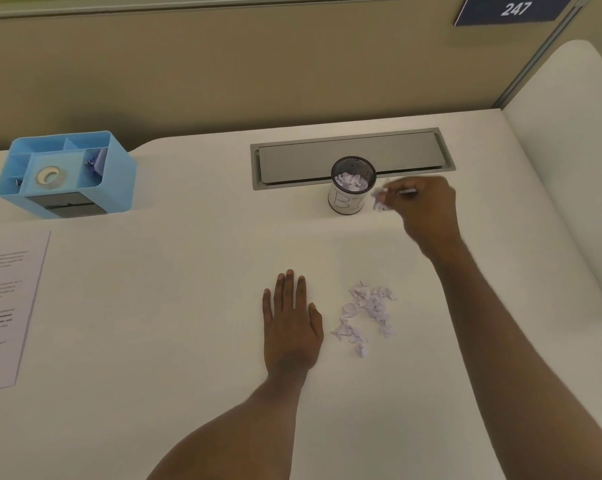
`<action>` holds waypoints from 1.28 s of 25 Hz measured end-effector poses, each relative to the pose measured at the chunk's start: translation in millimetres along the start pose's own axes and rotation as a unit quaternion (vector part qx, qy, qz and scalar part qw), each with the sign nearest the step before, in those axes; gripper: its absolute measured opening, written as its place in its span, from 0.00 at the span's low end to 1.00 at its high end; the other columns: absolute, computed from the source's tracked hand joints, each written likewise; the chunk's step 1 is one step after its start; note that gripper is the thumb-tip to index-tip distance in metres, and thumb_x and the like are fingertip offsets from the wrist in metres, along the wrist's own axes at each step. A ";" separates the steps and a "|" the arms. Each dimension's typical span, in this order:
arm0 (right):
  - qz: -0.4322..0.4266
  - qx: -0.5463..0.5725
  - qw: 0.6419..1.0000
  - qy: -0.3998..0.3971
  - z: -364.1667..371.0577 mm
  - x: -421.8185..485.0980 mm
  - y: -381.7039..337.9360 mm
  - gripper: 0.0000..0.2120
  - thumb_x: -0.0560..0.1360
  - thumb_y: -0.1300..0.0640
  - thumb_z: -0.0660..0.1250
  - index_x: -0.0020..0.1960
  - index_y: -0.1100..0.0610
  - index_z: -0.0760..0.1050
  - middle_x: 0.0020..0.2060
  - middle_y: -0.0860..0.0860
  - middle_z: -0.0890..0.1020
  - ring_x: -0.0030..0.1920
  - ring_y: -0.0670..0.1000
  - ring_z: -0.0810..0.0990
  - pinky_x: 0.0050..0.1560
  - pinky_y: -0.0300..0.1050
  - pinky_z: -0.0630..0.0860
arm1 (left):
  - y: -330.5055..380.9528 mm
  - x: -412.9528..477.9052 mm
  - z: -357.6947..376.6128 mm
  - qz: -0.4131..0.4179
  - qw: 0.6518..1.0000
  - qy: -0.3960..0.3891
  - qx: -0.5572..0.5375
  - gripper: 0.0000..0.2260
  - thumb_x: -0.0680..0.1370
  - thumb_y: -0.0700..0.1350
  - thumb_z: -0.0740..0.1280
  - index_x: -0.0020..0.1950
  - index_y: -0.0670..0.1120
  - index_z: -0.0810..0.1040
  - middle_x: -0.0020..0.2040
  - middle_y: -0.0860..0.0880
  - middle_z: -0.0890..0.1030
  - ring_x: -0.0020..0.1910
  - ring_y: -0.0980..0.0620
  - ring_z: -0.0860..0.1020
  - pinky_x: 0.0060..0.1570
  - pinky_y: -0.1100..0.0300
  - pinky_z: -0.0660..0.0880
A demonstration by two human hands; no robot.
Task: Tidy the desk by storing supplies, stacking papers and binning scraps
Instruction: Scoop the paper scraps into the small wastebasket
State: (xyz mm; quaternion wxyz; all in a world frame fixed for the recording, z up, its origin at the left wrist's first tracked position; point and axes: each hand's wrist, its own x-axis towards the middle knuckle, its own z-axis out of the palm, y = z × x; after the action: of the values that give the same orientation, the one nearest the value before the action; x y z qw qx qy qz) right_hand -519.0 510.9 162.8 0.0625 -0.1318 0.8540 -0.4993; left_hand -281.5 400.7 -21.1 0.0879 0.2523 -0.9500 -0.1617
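I log the binning step as under way and roughly half done. The cup (352, 184), a mesh pot with a hand-lettered paper label, stands upright in the upper middle of the frame at the near edge of the grey cable hatch (353, 157), mouth up, its long axis vertical; it already holds a layer of pale lilac paper bits. The right hand (427, 209) is just to the right of the cup, fingers pinched together on a small bunch of scraps (379, 199) that hangs beside the rim and not yet over the mouth; motion blur keeps me from telling how many pieces it carries. The left hand (290, 323) lies flat on the tabletop (188, 306) at lower centre, fingers straight and close together, holding nothing. Just right of it sits the remaining pile of scraps (367, 315), a loose scatter with no clear long axis, stretched slightly from upper right to lower left. Left to do, in my judgement: several more pinches. The sheets of paper (8, 306) at the left edge look squared, long side running up the frame. The blue organizer (64, 174), upper left, holds a tape roll (51, 176) and small items.
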 end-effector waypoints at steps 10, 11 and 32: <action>-0.047 -0.457 0.873 -0.165 84.2 106.4 3.3 0.14 0.75 0.55 0.74 0.57 0.61 0.83 0.52 0.59 0.85 0.52 0.59 0.83 0.52 0.47 0.80 | 1.5 0.5 0.1 -0.001 1.000 -0.006 -0.003 0.25 0.86 0.48 0.58 0.83 0.44 0.66 0.86 0.44 0.61 0.86 0.46 0.58 0.83 0.40 0.58; -0.038 -0.488 0.852 -0.187 88.8 106.3 2.1 0.16 0.76 0.55 0.73 0.61 0.62 0.81 0.55 0.60 0.83 0.54 0.59 0.82 0.53 0.48 0.79 | 1.6 0.3 0.0 -0.001 1.000 -0.003 -0.003 0.25 0.85 0.48 0.59 0.83 0.44 0.66 0.86 0.44 0.62 0.86 0.46 0.58 0.83 0.40 0.58; -0.115 -0.560 0.778 -0.259 77.4 99.6 -0.4 0.17 0.76 0.62 0.70 0.65 0.55 0.78 0.62 0.55 0.79 0.60 0.59 0.79 0.51 0.46 0.76 | 1.9 0.7 -0.4 -0.001 1.000 -0.002 -0.003 0.25 0.85 0.48 0.59 0.83 0.45 0.66 0.86 0.44 0.62 0.86 0.46 0.59 0.83 0.40 0.58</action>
State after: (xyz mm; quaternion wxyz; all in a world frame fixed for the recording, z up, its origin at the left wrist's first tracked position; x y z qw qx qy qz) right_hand -595.9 417.3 127.5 0.1386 -0.3647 0.9133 0.1168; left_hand -282.8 401.8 -20.0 0.0865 0.2527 -0.9494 -0.1652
